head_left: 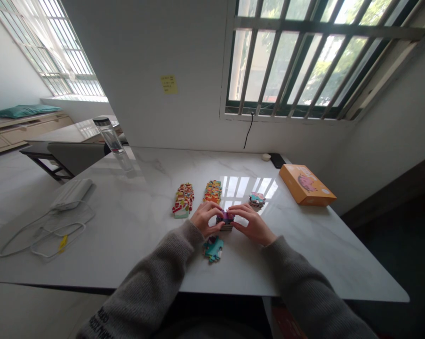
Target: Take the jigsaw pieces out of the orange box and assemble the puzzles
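Observation:
Between my two hands stands a small stack of purple-topped jigsaw puzzle pieces [226, 221] on the table. My left hand [208, 218] has its thumb and fingers pressed to the stack's left side. From the right, my right hand [250, 223] grips the same stack with its fingertips. Just nearer to me lie several teal puzzle pieces [213, 249], overlapping. Beyond my hands are a red and cream row of puzzle pieces [184, 198] and an orange and yellow row of puzzle pieces [212, 190]. Past my right hand sits another stack of puzzle pieces [257, 199].
An orange box [307, 184] lies at the right of the white table [145, 254]. Behind it are a black phone-like object [277, 160] and a small white item [266, 157]. A glass bottle [109, 135] stands at the far left. A white device [72, 194] and cable [44, 254] lie left.

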A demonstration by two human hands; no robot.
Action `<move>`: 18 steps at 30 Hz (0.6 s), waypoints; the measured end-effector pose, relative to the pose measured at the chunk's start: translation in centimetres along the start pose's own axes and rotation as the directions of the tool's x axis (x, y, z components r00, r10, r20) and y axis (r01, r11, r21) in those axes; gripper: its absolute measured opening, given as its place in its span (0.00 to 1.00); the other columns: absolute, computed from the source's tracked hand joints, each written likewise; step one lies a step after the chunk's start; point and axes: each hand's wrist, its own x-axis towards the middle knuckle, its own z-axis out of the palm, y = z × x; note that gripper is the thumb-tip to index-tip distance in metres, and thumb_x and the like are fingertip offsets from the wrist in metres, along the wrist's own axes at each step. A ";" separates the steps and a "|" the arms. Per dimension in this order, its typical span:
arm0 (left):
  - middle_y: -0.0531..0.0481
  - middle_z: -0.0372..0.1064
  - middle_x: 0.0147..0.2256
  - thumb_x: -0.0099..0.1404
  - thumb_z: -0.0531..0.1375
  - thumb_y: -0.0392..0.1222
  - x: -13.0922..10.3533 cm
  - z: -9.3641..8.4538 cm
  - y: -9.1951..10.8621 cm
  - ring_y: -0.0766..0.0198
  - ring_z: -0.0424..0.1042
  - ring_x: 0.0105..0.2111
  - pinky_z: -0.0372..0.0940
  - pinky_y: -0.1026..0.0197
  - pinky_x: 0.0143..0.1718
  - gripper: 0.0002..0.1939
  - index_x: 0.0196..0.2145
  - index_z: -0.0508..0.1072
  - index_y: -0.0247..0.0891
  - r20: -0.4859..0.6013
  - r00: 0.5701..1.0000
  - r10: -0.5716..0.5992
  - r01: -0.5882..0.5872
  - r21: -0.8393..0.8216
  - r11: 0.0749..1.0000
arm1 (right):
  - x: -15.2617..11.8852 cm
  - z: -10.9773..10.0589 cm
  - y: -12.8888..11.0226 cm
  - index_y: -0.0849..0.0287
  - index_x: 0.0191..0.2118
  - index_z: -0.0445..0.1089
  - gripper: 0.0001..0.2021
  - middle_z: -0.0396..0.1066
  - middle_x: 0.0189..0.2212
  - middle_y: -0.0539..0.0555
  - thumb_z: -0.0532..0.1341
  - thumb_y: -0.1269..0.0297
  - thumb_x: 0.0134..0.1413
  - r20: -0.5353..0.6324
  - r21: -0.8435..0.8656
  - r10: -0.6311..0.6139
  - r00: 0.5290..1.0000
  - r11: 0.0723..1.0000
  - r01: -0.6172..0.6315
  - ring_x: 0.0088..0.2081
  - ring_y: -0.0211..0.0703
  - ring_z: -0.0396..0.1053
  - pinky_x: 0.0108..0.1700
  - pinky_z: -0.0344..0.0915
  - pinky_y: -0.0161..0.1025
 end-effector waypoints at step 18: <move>0.45 0.68 0.42 0.59 0.64 0.40 -0.3 0.1 -0.1 0.54 0.66 0.43 0.65 0.50 0.49 0.07 0.36 0.73 0.40 0.068 0.997 -0.029 0.028 0.008 1.000 | -0.3 0.4 0.0 0.50 0.49 0.73 0.13 0.72 0.49 0.57 0.63 0.67 0.59 0.062 -0.003 0.034 0.997 0.999 -0.034 0.51 0.50 0.69 0.53 0.69 0.52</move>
